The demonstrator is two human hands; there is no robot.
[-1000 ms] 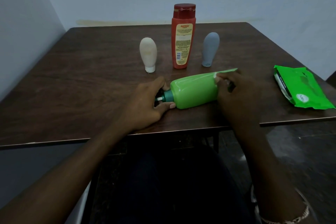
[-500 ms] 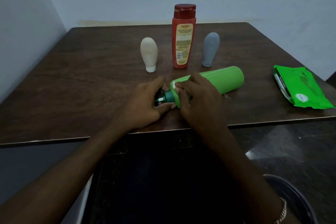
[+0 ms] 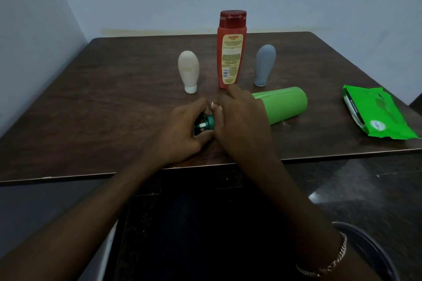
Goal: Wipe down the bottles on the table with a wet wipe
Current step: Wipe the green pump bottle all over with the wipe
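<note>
The right hand (image 3: 242,121) has slid along the bright green plastic bottle (image 3: 283,106) since half a second ago: a second back it was out at the bottle's far base, and now it covers the shoulder and neck end, leaving the whole base half bare. The left hand (image 3: 182,132) has kept its place, fingers curled closed around the dark green pump neck (image 3: 206,123), thumb over the top and fingertips underneath. The right hand is closed down over the bottle's shoulder right beside that grip, the two hands touching; a small bit of white wet wipe (image 3: 214,105) peeks out at its fingertips, though how much of it is in the hand I cannot tell. I count four bottles on the dark brown wooden table (image 3: 114,102). Going left to right beyond the hands: a cream squeeze bottle (image 3: 188,70) standing on its white cap, up and to the left of the grip; a tall red-orange bottle with a dark red cap (image 3: 231,52) upright just behind the right hand's knuckles; a grey squeeze bottle (image 3: 265,65) standing on its cap further right. The green one lies on its side near the table's front edge, its long axis running from the pump at lower left to the flat base at upper right. Well apart to the right lies one green wipe packet (image 3: 376,116), flat on the table.
</note>
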